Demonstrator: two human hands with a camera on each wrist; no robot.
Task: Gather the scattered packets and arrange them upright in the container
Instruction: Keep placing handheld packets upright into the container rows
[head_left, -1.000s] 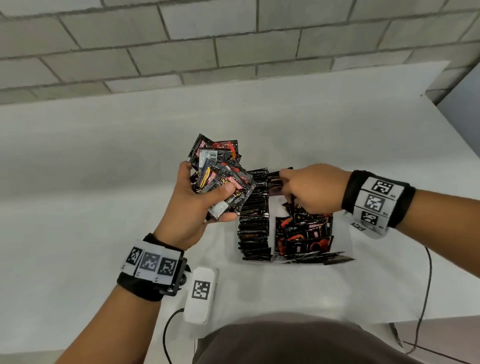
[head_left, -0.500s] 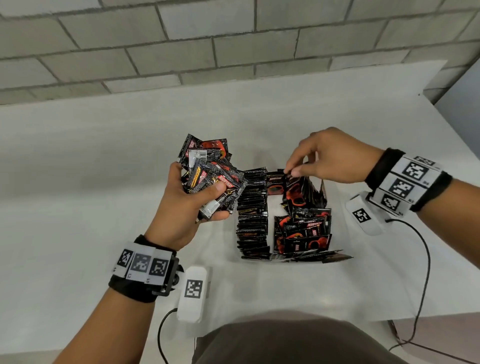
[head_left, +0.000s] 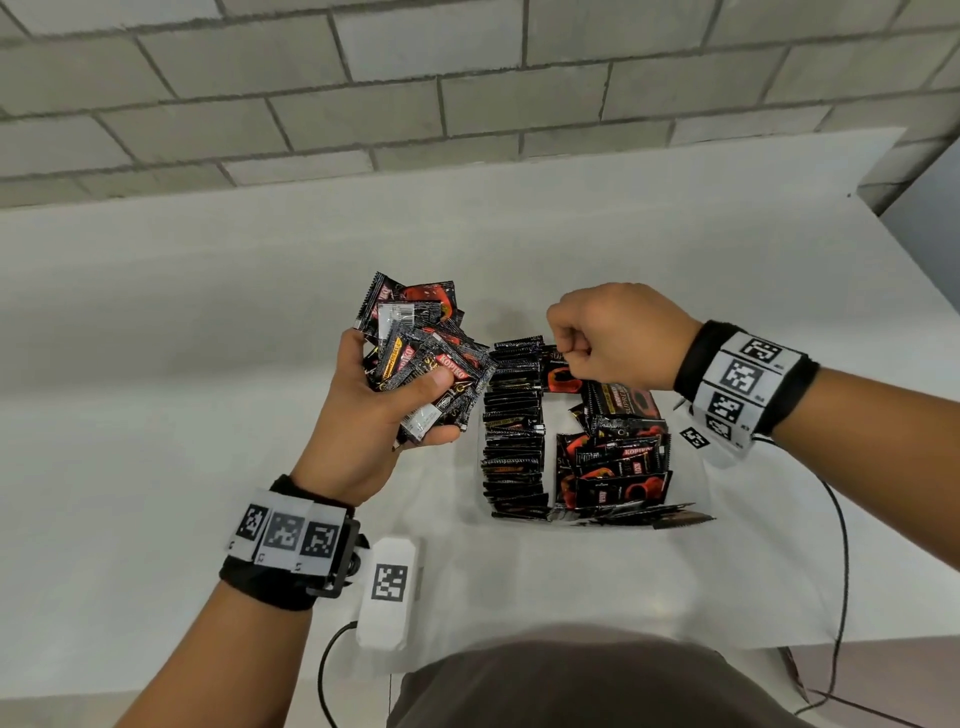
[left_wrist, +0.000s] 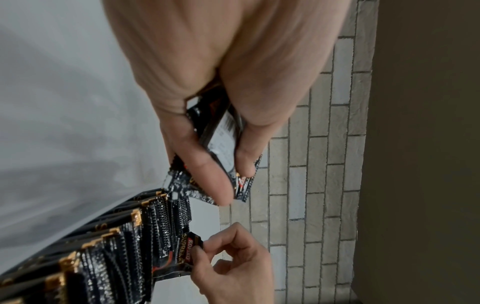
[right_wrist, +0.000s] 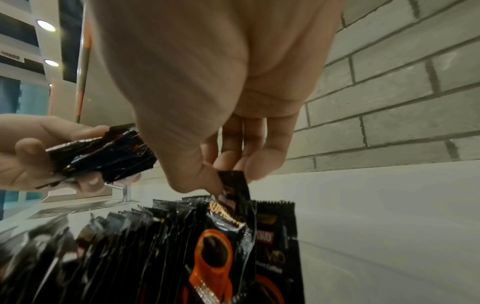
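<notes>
Right hand (head_left: 615, 338) lowered since earlier frame, pinching packet (right_wrist: 235, 197) top to seat it upright in row; left hand (head_left: 374, 410) clamps spare packets (head_left: 423, 358) as feed stock.

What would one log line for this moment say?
left hand: holds bundle of packets | right hand: pinches one packet above container row

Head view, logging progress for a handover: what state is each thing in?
left hand: grips a loose bundle of packets
right hand: pinches the top of one packet
left row: upright, tightly packed
right-side packets: leaning, untidy
container: clear, partly filled
</notes>
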